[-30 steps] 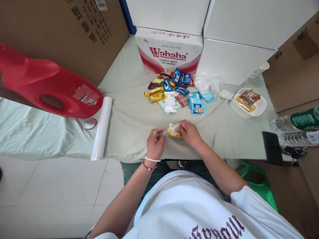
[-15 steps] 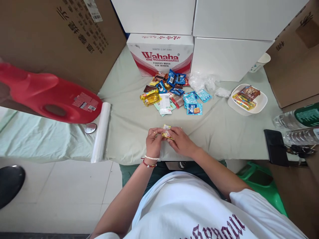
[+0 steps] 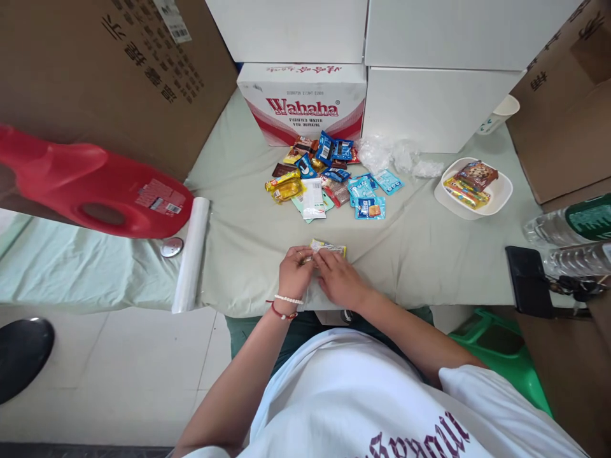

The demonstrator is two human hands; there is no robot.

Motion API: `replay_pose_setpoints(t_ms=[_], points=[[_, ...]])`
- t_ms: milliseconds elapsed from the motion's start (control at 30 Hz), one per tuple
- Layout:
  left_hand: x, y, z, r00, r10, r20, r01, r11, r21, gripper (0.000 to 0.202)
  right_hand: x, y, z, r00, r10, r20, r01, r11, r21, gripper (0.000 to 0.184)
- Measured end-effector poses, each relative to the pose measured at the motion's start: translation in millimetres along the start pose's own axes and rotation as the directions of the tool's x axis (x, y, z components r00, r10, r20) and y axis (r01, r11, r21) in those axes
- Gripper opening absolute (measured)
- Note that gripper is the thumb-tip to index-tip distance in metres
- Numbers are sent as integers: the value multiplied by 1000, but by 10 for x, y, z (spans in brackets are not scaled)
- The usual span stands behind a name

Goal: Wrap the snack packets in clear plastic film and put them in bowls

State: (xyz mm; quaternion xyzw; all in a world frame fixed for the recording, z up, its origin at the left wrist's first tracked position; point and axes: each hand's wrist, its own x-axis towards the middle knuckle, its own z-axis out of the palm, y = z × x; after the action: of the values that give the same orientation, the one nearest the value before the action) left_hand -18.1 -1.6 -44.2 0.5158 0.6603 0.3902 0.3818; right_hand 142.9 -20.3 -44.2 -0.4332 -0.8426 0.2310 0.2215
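Near the table's front edge, my left hand (image 3: 294,272) and my right hand (image 3: 340,277) meet over a small yellow snack packet (image 3: 334,248). Both hands have their fingers closed on its near side; part of it is hidden under them. What else the fingertips pinch is too small to make out. Beyond them lies a pile of wrapped snacks: yellow packets (image 3: 286,187), dark blue packets (image 3: 326,148), a white packet (image 3: 313,198) and light blue packets (image 3: 370,207).
A white bowl (image 3: 446,202) with snack packets stands at the right, near crumpled clear plastic bags (image 3: 377,154). Left are a plastic film roll (image 3: 191,254) and a red jug (image 3: 119,184). A Wahaha box (image 3: 305,102) backs the table; a phone (image 3: 527,280) and bottles (image 3: 582,222) lie right.
The yellow packet has turned and now shows its long side beyond my fingers. My right hand has shifted slightly on it, and the whole view has moved a little.
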Motion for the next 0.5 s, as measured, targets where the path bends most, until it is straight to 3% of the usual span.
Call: replay_pose_setpoints(t_ms=[100,200,367,433,500], points=[[-41,25,-74,998,-22,67,31,991,-133,40,26,-39,14,1000,20,3,-20,992,-125,48],[-97,82,-101,990,-15,142,46,974,-221,45,125,-58,-43,996,85,12,-81,980,-183,37],[-159,287,-96,975,-27,222,112,919,-378,50,243,-17,-187,977,213,9,-209,966,-155,31],[-167,338,-134,979,-11,203,89,921,-379,50,212,139,-354,969,242,-52,-244,968,-51,32],[-161,300,-213,992,-1,127,40,952,-304,48,107,432,-684,945,276,-175,-265,960,86,31]])
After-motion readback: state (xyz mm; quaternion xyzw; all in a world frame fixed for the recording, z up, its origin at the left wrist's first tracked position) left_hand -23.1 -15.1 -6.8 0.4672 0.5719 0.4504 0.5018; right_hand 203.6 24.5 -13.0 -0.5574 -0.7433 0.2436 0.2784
